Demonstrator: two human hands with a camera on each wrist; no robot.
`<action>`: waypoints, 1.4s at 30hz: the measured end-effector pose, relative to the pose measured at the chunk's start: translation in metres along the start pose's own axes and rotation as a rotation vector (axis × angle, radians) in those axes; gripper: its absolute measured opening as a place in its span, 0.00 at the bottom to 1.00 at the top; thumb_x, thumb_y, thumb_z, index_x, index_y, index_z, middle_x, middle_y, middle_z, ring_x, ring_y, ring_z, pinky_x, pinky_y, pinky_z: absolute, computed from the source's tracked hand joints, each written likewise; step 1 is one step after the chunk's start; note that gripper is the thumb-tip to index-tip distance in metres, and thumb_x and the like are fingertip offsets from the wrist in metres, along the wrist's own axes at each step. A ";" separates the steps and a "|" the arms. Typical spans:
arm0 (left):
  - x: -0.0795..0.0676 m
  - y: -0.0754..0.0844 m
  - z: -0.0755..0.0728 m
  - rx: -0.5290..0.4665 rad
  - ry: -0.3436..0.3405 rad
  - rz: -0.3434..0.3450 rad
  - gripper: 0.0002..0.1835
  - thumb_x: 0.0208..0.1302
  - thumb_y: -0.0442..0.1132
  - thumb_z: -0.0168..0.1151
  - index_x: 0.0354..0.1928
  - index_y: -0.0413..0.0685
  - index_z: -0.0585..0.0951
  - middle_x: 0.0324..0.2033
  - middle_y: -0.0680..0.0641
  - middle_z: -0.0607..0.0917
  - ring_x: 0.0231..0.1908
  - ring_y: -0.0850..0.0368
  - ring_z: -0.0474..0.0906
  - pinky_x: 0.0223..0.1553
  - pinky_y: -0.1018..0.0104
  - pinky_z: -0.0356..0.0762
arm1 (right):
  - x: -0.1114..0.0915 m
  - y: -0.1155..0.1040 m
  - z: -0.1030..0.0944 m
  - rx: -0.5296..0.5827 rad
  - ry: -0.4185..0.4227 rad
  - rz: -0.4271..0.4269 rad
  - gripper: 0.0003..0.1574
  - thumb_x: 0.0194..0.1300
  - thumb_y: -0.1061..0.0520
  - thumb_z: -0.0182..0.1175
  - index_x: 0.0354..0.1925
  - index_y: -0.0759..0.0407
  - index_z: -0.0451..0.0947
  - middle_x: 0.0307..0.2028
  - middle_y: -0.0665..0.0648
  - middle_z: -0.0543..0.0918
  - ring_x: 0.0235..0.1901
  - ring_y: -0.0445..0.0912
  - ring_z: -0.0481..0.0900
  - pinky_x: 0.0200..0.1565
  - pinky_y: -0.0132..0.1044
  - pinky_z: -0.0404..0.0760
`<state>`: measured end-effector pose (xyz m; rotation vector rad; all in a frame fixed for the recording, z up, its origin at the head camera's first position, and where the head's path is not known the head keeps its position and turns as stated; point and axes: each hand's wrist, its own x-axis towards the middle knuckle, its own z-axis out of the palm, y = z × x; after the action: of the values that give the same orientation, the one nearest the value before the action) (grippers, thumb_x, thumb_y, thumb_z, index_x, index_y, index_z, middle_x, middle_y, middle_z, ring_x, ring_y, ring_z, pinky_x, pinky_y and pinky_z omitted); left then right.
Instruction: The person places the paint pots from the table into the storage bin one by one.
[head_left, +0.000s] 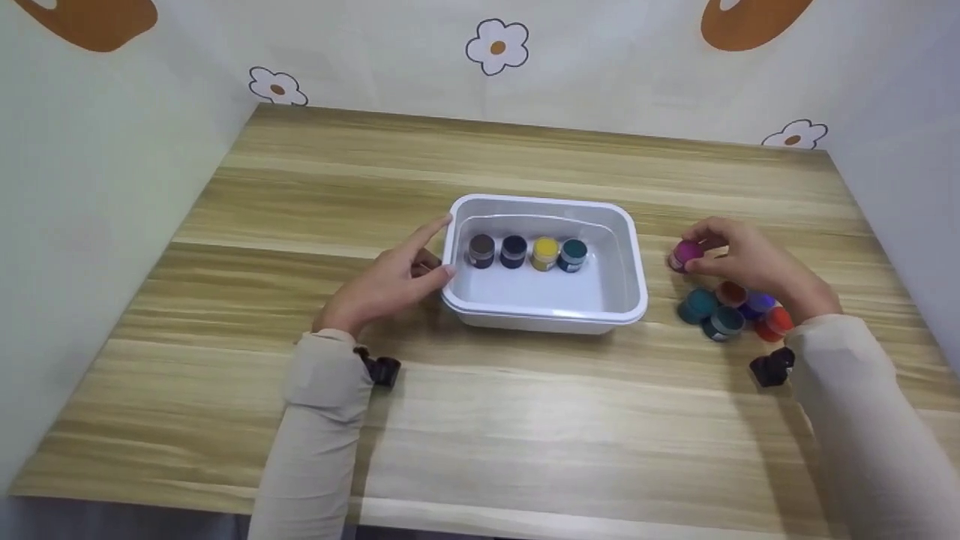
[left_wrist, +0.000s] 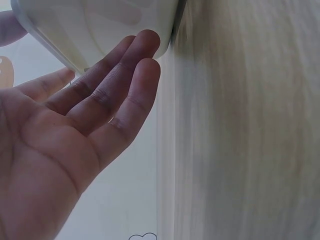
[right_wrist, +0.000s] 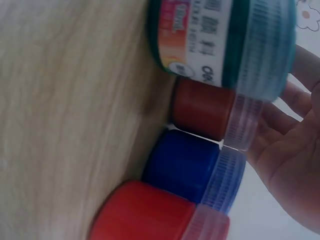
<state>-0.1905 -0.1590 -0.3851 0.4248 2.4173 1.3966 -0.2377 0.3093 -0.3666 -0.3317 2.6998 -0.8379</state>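
My right hand pinches a magenta paint jar between thumb and fingers, to the right of a white plastic tub. In the right wrist view that jar is hidden behind other jars. At the tub's left side, my left hand has its thumb and index finger on the rim; its other fingers, loosely extended, lie along the outer wall in the left wrist view. Inside the tub a row of paint jars stands upright: brown, black, yellow and dark green.
Close below my right hand stand a teal jar, a reddish-brown jar, a blue jar, a dark green jar and a red jar. A flower-patterned cloth hangs behind the wooden table.
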 end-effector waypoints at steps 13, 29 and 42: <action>-0.002 -0.001 0.001 0.000 0.008 0.009 0.40 0.70 0.50 0.59 0.78 0.65 0.52 0.49 0.40 0.82 0.52 0.49 0.78 0.55 0.53 0.75 | -0.008 -0.022 -0.012 -0.004 0.172 -0.043 0.21 0.67 0.53 0.66 0.54 0.62 0.78 0.49 0.64 0.84 0.45 0.36 0.80 0.42 0.17 0.72; -0.003 -0.002 -0.001 0.019 0.015 0.017 0.40 0.70 0.49 0.59 0.78 0.65 0.52 0.48 0.41 0.83 0.51 0.49 0.79 0.55 0.52 0.75 | 0.017 -0.154 0.050 0.069 -0.032 -0.394 0.17 0.61 0.67 0.66 0.49 0.65 0.80 0.44 0.60 0.84 0.48 0.50 0.81 0.52 0.46 0.81; -0.002 0.000 0.000 0.009 -0.002 0.019 0.40 0.70 0.49 0.58 0.79 0.66 0.51 0.49 0.41 0.82 0.52 0.49 0.78 0.55 0.52 0.75 | 0.047 -0.197 0.107 -0.031 -0.129 -0.433 0.19 0.58 0.66 0.68 0.48 0.69 0.79 0.42 0.62 0.84 0.44 0.52 0.82 0.49 0.45 0.81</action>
<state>-0.1886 -0.1601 -0.3848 0.4527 2.4249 1.3927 -0.2187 0.0820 -0.3457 -0.9675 2.5565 -0.8485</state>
